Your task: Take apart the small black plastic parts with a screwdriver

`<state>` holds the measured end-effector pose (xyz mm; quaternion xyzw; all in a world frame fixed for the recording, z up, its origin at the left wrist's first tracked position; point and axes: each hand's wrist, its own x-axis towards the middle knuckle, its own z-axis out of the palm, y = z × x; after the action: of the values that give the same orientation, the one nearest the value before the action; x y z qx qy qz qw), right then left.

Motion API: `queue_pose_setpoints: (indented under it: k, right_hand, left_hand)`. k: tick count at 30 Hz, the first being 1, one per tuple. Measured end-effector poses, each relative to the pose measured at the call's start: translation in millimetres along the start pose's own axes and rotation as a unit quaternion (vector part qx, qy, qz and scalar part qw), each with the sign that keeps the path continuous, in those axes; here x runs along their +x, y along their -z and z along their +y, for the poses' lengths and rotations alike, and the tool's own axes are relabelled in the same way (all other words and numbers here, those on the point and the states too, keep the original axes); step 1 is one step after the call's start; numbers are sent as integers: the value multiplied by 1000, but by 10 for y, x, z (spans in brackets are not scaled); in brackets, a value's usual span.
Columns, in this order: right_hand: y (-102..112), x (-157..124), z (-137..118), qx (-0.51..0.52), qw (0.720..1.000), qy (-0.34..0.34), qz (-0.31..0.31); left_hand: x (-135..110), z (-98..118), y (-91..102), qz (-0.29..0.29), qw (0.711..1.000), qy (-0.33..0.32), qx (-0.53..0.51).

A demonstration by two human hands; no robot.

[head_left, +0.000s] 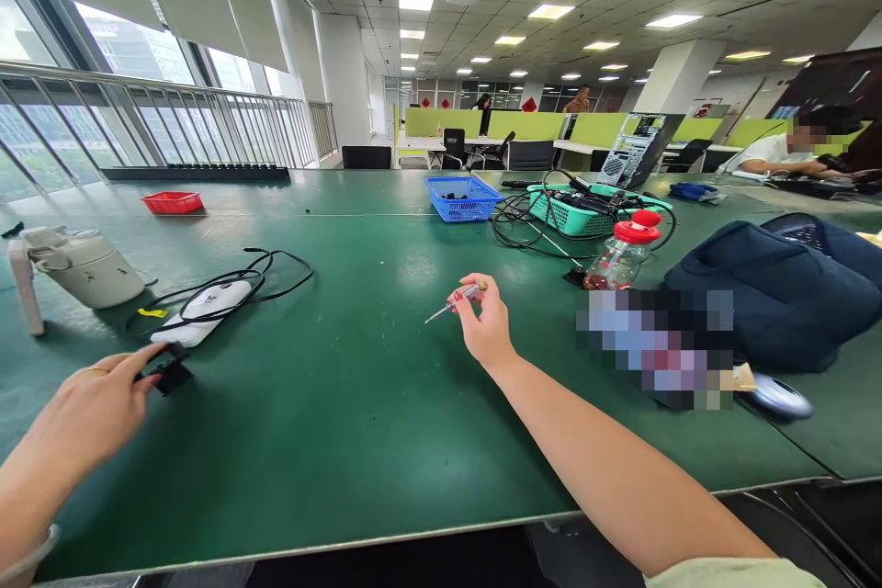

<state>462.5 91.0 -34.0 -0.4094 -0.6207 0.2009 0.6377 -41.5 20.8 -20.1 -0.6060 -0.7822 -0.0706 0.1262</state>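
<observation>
My right hand [486, 323] hovers over the middle of the green table [358, 413], fingers closed round a small screwdriver [456, 301] whose tip points left. My left hand [89, 409] reaches in from the lower left, its fingers pinching a small black part [169, 375] that rests on the table. Just beyond that part lies a white device [207, 308] with a black cable [265, 280] looped around it.
A beige appliance [86, 266] stands far left, a red tray [172, 201] behind it. A blue basket [461, 198], a green basket [575, 216] of cables, a red-capped bottle [624, 255] and a dark bag [764, 294] lie to the right. A person sits at the far right.
</observation>
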Motion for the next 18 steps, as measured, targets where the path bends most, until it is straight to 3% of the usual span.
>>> queue_pose_setpoints:
  k: [3,10,15,18]
  right_hand:
    - [2,5,-6,-2,1000,1,1]
    - [-1,6,-15,-2,1000,2,-1]
    - [6,5,-43,-9,1000,0,-5]
    - [8,8,-50,-12,1000,1,-7]
  left_hand:
    - [11,134,35,-21,997,-48,48]
    - [70,106,74,-64,996,-38,47]
    - [47,105,96,-120,993,7,22]
    - [57,214,183,-113,994,7,12]
